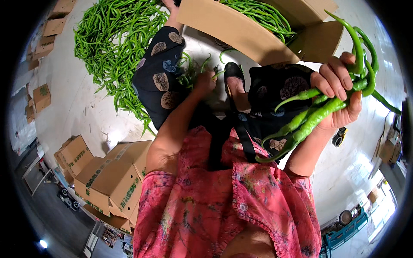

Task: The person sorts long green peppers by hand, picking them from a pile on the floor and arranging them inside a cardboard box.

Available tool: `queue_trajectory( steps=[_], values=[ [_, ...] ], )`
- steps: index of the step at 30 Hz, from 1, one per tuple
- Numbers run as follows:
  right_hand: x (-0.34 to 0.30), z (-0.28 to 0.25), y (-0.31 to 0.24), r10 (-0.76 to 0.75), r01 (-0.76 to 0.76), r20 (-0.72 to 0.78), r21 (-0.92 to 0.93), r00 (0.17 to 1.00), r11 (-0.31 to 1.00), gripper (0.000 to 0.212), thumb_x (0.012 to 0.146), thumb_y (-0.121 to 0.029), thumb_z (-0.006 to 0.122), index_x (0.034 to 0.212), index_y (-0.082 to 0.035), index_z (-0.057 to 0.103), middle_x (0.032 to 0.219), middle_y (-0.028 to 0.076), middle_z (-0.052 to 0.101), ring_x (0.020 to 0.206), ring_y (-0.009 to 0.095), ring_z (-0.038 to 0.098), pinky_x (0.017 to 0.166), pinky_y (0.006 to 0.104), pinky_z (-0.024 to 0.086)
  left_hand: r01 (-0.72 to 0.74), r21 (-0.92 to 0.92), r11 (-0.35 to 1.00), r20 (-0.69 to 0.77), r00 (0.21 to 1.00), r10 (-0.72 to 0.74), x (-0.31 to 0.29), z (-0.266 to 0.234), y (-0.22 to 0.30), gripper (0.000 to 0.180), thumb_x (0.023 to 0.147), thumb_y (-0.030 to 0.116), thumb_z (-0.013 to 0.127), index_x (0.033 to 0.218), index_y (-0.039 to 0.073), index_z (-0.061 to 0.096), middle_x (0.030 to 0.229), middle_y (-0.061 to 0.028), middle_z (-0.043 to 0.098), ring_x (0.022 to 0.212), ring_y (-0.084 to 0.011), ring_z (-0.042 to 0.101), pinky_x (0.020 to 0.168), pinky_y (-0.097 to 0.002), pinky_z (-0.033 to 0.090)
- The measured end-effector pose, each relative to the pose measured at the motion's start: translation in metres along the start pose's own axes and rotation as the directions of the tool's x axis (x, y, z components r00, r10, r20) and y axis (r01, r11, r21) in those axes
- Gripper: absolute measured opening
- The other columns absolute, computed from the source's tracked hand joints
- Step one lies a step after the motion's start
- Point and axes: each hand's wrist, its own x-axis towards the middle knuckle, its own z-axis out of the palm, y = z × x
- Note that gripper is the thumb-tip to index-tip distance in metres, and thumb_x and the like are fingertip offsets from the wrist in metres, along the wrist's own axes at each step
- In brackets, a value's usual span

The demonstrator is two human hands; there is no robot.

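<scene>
My right hand (pixel 337 88), raised at the right, is closed around a bunch of long green chili peppers (pixel 316 116). Their tips stick out on both sides of the fingers. Low between my legs, my left hand (pixel 205 83) has its fingers curled, with a thin green chili pepper (pixel 218 74) poking out at the fingertips. Beside that hand, a few loose peppers (pixel 186 79) lie on the floor, partly hidden by my leg and forearm. Past my left leg spreads a large heap of green chili peppers (pixel 116 47).
An open cardboard box (pixel 234 32) with green peppers (pixel 262 15) inside stands ahead of my feet. Closed cartons (pixel 114 172) are at the lower left, and more boxes (pixel 41 98) line the left side. A roll of tape (pixel 339 137) lies right of my right forearm.
</scene>
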Motion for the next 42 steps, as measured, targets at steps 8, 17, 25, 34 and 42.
queue_trajectory(
  steps=[8, 17, 25, 34, 42],
  values=[
    [-0.002, -0.004, -0.003, -0.027, 0.026, -0.03, -0.004, 0.999, 1.0, 0.06, 0.079, -0.013, 0.077, 0.128, -0.002, 0.045, 0.084, -0.004, 0.049, 0.066, 0.005, 0.049, 0.066, 0.0243, 0.041, 0.168, 0.529, 0.832, -0.049, 0.985, -0.167, 0.002, 0.077, -0.03, 0.016, 0.087, 0.017, 0.063, 0.09, 0.002, 0.066, 0.101, -0.0208, 0.063, 0.091, -0.0354, 0.065, 0.07, -0.0466, 0.055],
    [-0.007, -0.007, -0.011, -0.058, 0.059, -0.029, 0.042, 0.998, 0.997, 0.053, 0.082, -0.004, 0.074, 0.126, -0.002, 0.043, 0.085, 0.0, 0.05, 0.069, 0.009, 0.054, 0.066, 0.0264, 0.044, 0.07, 0.581, 0.811, 0.072, 0.988, -0.136, 0.015, 0.069, -0.008, 0.014, 0.085, 0.017, 0.066, 0.088, 0.003, 0.068, 0.092, -0.0184, 0.068, 0.082, -0.0351, 0.067, 0.068, -0.0491, 0.056],
    [-0.003, -0.003, -0.01, -0.035, 0.035, 0.006, 0.071, 0.999, 0.997, 0.052, 0.082, -0.004, 0.073, 0.125, -0.001, 0.044, 0.085, 0.0, 0.049, 0.068, 0.008, 0.052, 0.066, 0.026, 0.043, 0.273, -0.228, 0.934, 0.173, 0.956, -0.237, 0.019, 0.003, -0.006, 0.024, 0.081, 0.025, 0.069, 0.09, 0.003, 0.064, 0.072, -0.0103, 0.064, 0.068, -0.0232, 0.065, 0.057, -0.0362, 0.047],
    [-0.012, -0.001, -0.013, -0.061, 0.064, -0.045, 0.057, 0.997, 0.996, 0.057, 0.077, -0.002, 0.075, 0.125, 0.0, 0.045, 0.084, -0.001, 0.047, 0.068, 0.008, 0.049, 0.066, 0.025, 0.041, 0.222, -0.951, 0.215, 0.178, 0.963, -0.205, -0.114, -0.119, 0.091, 0.018, 0.095, 0.011, 0.059, 0.111, 0.004, 0.064, 0.094, -0.0017, 0.063, 0.075, -0.0079, 0.058, 0.053, -0.0186, 0.037],
    [-0.011, 0.005, -0.01, -0.033, 0.035, -0.036, 0.058, 0.999, 0.998, 0.054, 0.08, -0.005, 0.072, 0.125, 0.001, 0.043, 0.084, -0.002, 0.045, 0.07, 0.008, 0.045, 0.069, 0.0258, 0.038, -0.154, -0.987, 0.048, -0.159, 0.979, -0.126, -0.169, -0.177, 0.123, 0.02, 0.095, 0.009, 0.059, 0.113, 0.0, 0.062, 0.096, -0.0097, 0.064, 0.069, -0.0086, 0.054, 0.048, -0.016, 0.034]
  ],
)
